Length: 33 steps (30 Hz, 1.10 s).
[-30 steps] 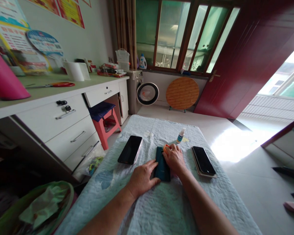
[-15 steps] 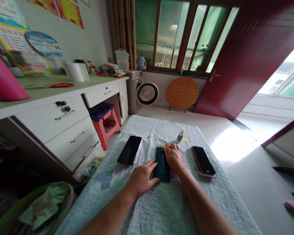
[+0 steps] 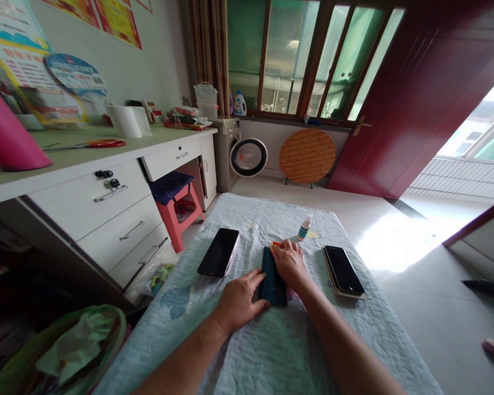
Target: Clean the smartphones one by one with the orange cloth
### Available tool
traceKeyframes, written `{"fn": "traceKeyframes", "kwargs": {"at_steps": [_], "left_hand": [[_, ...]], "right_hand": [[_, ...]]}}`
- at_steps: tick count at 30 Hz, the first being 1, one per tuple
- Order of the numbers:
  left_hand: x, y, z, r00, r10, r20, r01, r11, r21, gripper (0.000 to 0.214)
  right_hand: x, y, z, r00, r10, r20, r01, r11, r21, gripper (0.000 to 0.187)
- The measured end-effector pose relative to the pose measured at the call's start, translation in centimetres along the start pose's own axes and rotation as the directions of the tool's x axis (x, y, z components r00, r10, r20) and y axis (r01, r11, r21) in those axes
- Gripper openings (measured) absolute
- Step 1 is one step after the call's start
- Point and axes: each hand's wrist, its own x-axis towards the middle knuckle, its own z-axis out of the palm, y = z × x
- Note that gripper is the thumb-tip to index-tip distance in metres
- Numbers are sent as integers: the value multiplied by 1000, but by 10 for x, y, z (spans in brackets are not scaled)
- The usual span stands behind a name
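A dark teal phone [image 3: 271, 277] lies face down on the pale quilted cloth [image 3: 271, 340] in the middle. My left hand [image 3: 239, 299] rests against its left edge, fingers curled onto it. Over the phone's far end, my right hand [image 3: 288, 263] presses a small orange thing [image 3: 275, 246], mostly hidden under the fingers. A black phone [image 3: 219, 251] lies to the left and another black phone [image 3: 343, 270] to the right. A small spray bottle [image 3: 304, 228] stands just beyond my right hand.
A white desk with drawers [image 3: 107, 192] runs along the left, with a red stool [image 3: 177, 211] under it. A green bag of rubbish [image 3: 66, 351] sits at the lower left. A washing machine [image 3: 241, 151] and a round wooden tabletop [image 3: 307, 156] stand by the far wall. A dark red door [image 3: 415, 99] is open at the right.
My right hand with the orange thing has slid slightly toward the phone's far end. My left hand and the phones stay in place.
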Motion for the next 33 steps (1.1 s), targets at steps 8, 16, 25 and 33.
{"fn": "traceKeyframes", "kwargs": {"at_steps": [8,16,25,33], "left_hand": [[0,0,0,1000,-15,10,15,1000,-2,60],[0,-1,2,1000,-17,3,17,1000,-11,61],[0,-2,4,1000,1,-23,-2,999,-43,60],[-2,0,1,997,57,-48,-61,994,-87,60]], "right_hand": [[4,-6,-4,998,-41,54,41,999,1,23],[11,-10,-2,992,-107,64,107,994,3,31],[-5,-17,-9,970,-231,72,228,973,47,21],[-34,-16,-20,953,-281,112,260,951,167,27]]}}
